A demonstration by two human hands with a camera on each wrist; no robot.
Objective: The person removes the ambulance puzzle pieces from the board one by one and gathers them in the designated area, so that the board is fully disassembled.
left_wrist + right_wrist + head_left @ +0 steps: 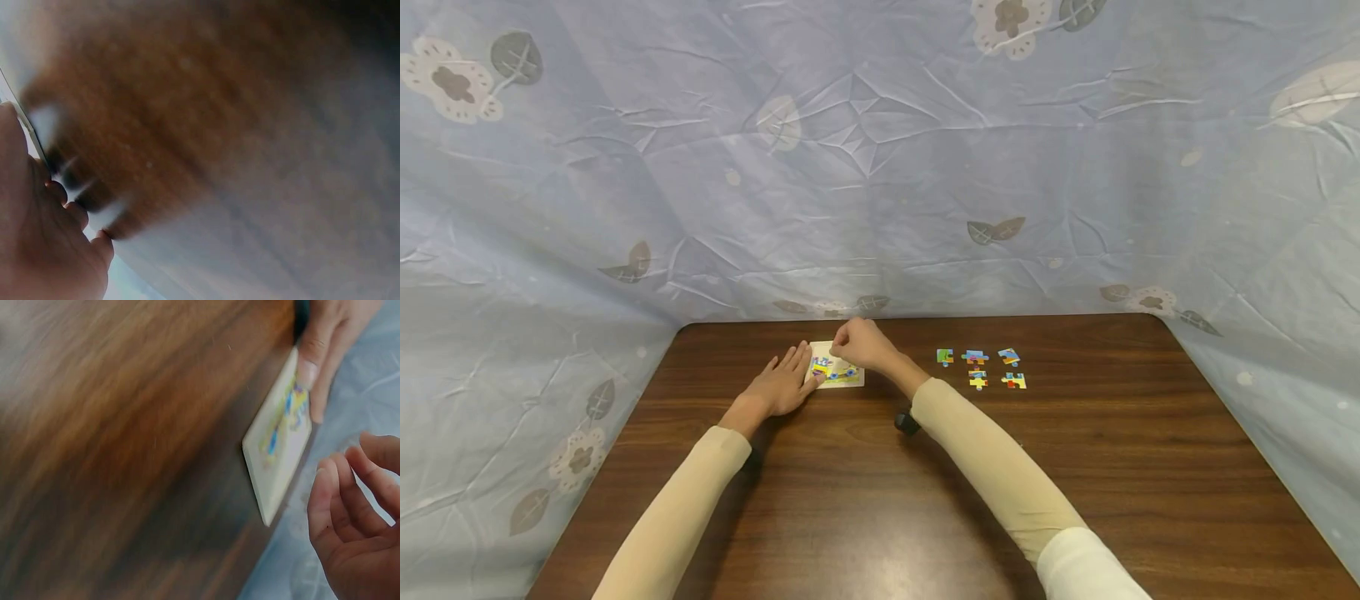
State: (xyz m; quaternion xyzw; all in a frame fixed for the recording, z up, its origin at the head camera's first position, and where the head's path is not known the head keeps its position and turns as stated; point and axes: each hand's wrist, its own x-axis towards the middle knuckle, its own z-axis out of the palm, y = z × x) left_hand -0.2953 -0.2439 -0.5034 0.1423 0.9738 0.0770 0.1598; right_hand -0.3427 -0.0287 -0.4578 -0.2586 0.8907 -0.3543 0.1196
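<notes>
A small pale puzzle board [857, 382] lies near the table's far edge, with colourful pieces in its lower and left parts. My left hand [779, 384] rests flat along the board's left side, fingers straight, thumb on its lower left area. In the right wrist view the left thumb [307, 374] touches the board's picture. Over the board's upper right, my right hand [862, 344] is raised, its fingers loosely bent and thumb close to the index finger. The right wrist view shows no piece in this hand [359, 519]. The left wrist view is mostly blurred beyond the left hand [53, 231].
Several loose jigsaw pieces [975, 357] lie in two rows on the brown wooden table [880, 483], right of the board. A patterned grey-blue cloth [865, 208] hangs behind and beside the table. A black device [907, 422] sits under the right wrist.
</notes>
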